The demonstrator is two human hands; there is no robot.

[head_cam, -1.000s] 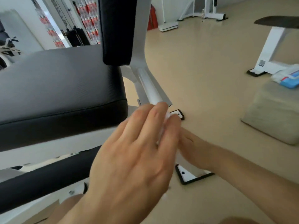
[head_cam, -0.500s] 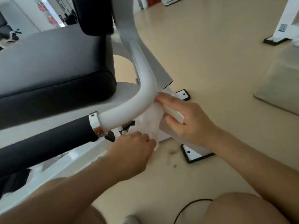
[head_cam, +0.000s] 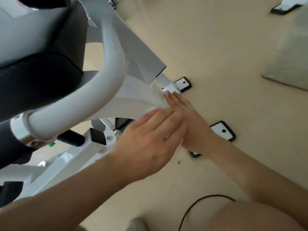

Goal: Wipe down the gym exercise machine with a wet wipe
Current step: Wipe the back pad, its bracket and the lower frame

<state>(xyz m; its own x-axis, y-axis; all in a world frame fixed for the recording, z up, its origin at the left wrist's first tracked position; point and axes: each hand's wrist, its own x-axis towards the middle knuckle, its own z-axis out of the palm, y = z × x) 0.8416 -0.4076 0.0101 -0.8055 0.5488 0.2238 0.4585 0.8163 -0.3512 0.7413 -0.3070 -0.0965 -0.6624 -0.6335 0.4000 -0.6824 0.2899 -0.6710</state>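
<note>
The gym machine has a white curved tube [head_cam: 100,97], a black seat pad [head_cam: 38,77] and a white lower frame. A white wet wipe [head_cam: 156,96] lies bunched on the frame just under the tube's bend. My right hand [head_cam: 190,117] presses on the wipe with straight fingers, fingertips near the frame's joint. My left hand [head_cam: 150,139] is in front of it, blurred, fingers stretched out over the right hand's knuckles and the wipe's lower edge. Most of the wipe is hidden under the two hands.
Two black-rimmed foot plates [head_cam: 183,83] [head_cam: 222,130] sit on the beige floor beside my hands. A grey-green cushion [head_cam: 286,64] lies at right, another machine's foot [head_cam: 283,7] at top right. A black cable [head_cam: 200,202], my knee [head_cam: 250,217] and my shoe [head_cam: 135,224] are below.
The camera dipped lower toward the frame. My left hand let go of the wipe's lower corner and rose, opening over the right hand. The right hand slid along the frame toward the joint.
</note>
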